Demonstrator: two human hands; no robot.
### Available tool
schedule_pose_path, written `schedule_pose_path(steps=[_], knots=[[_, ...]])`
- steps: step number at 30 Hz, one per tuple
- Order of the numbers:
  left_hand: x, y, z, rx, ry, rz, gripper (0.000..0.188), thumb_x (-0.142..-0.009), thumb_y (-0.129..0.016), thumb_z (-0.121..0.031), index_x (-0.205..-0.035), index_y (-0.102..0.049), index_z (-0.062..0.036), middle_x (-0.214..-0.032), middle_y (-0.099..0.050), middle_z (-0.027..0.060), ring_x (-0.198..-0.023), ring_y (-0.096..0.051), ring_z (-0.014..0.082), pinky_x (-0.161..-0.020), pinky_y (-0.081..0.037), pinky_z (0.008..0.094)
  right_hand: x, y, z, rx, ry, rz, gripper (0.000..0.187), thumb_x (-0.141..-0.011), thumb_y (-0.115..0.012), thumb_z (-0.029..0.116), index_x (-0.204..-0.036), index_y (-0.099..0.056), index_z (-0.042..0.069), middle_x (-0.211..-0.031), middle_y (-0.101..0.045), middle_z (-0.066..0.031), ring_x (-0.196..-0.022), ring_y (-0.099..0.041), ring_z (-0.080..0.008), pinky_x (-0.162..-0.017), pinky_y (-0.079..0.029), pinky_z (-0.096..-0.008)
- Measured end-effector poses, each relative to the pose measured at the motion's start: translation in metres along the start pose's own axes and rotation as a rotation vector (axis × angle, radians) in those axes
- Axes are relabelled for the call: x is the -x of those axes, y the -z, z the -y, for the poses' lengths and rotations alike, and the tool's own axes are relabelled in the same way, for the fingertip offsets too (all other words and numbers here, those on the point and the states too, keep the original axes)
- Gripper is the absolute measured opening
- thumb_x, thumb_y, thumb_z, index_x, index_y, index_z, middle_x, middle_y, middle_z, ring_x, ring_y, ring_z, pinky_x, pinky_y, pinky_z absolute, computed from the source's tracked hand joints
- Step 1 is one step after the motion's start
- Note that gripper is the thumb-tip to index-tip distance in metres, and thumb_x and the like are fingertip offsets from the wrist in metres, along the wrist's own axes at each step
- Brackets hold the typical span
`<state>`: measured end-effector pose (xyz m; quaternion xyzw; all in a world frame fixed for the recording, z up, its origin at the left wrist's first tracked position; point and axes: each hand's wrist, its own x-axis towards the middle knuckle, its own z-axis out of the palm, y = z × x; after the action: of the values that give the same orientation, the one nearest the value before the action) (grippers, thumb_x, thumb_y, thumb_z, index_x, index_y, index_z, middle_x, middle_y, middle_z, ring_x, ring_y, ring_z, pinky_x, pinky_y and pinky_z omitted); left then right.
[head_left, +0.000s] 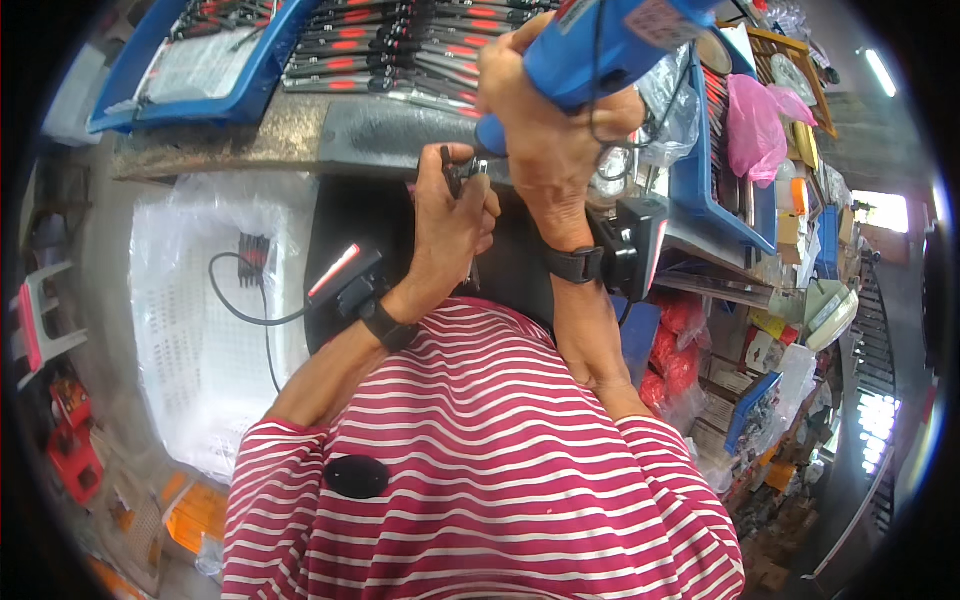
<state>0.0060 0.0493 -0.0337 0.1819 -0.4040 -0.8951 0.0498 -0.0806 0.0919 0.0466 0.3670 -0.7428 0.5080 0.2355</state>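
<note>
My right hand is wrapped round a blue corded power tool, whose exact kind I cannot make out. The tool's blue tip points down toward my left hand. My left hand is closed on a small metal tool with dark parts, mostly hidden by the fingers. This piece is just below the power tool's tip, at the front edge of the bench; whether they touch cannot be seen. Behind both hands lie rows of black-and-red-handled tools on the bench.
A blue tray with similar tools is at the far left. On the right another blue tray sits beside a pink plastic bag. Left of my lap stands a white plastic-lined basket with several dark-handled pieces inside.
</note>
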Motion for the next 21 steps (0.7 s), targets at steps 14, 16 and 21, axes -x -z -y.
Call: schedule_pose_path(steps=[14, 16, 21], knots=[[0.001, 0.014, -0.015, -0.033, -0.039, 0.131, 0.031, -0.09, -0.052, -0.014, -0.113, -0.037, -0.0011, -0.071, -0.058, 0.0135, -0.052, -0.051, 0.0108, -0.046, -0.044, 0.0231, -0.012, 0.047, 0.038, -0.602, -0.423, -0.167, 0.025, -0.071, -0.065, 0.002, -0.095, -0.057, -0.002, -0.068, -0.058, -0.0074, -0.054, -0.057, -0.0159, -0.056, -0.047, -0.0288], [0.003, 0.014, -0.023, -0.024, -0.088, 0.105, 0.031, -0.089, -0.054, -0.016, -0.112, -0.04, -0.0005, -0.072, -0.059, 0.0122, -0.054, -0.053, 0.0112, -0.049, -0.045, 0.0238, -0.007, 0.057, 0.044, -0.589, -0.416, -0.075, 0.024, -0.07, -0.065, 0.003, -0.092, -0.057, -0.003, -0.065, -0.057, -0.0083, -0.05, -0.054, -0.0155, -0.05, -0.045, -0.0272], [0.008, 0.014, -0.049, -0.028, -0.144, 0.044, 0.026, -0.09, -0.054, -0.018, -0.108, -0.044, -0.0028, -0.085, -0.063, 0.0106, -0.06, -0.054, 0.008, -0.055, -0.047, 0.0203, 0.023, 0.057, 0.046, -0.5, -0.681, 0.152, 0.02, -0.066, -0.066, 0.003, -0.085, -0.058, -0.001, -0.064, -0.058, -0.006, -0.051, -0.055, -0.0126, -0.048, -0.044, -0.0251]])
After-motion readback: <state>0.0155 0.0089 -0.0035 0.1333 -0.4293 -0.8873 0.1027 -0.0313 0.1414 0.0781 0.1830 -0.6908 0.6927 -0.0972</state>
